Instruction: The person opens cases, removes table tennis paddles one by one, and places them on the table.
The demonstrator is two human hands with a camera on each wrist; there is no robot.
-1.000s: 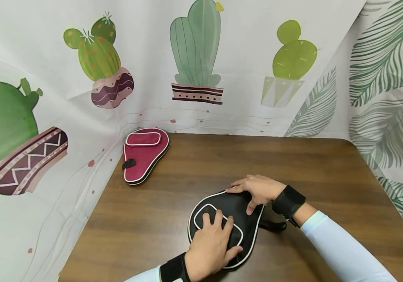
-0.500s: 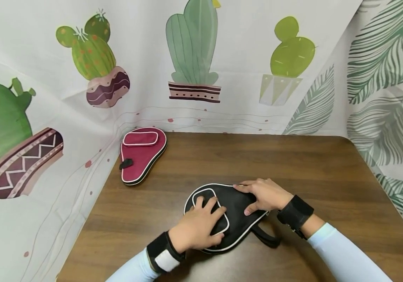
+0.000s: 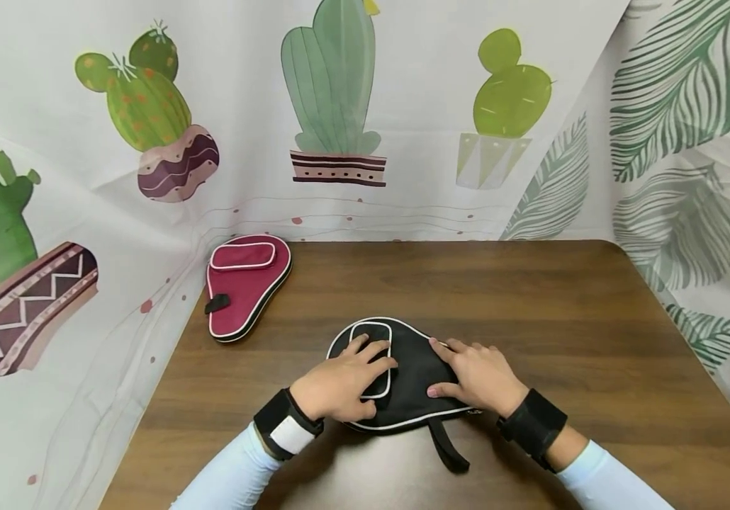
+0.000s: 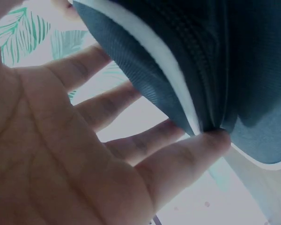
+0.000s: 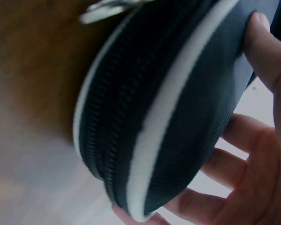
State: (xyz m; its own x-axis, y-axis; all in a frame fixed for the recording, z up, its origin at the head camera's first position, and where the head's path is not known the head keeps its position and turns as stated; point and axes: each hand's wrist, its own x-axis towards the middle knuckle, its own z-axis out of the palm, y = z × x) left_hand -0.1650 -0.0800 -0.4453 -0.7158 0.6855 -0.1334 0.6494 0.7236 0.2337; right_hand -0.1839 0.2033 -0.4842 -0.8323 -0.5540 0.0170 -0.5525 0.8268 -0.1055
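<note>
A black table tennis racket case [image 3: 412,374] with white piping lies on the wooden table, its narrow end to the right. My left hand [image 3: 342,382] rests across the raised pocket [image 3: 378,386] at its wide end, fingers spread. In the left wrist view, its fingertips meet the pocket's white-piped edge [image 4: 171,70]. At the narrow end, my right hand [image 3: 483,375] holds the case, thumb on top and fingers over the far edge. The right wrist view shows the zipped side [image 5: 112,122] and a metal zip pull [image 5: 107,10]. A black strap loop [image 3: 448,450] sticks out toward the near side.
A red racket case [image 3: 244,287] with white piping and a black strap lies at the back left corner of the table [image 3: 531,297]. Behind the table hangs a white cloth [image 3: 429,92] printed with cacti and leaves.
Both hands have turned the black case anticlockwise, so its narrow end now points right. The left hand has moved up and left, the right hand slightly down. The red case stays put.
</note>
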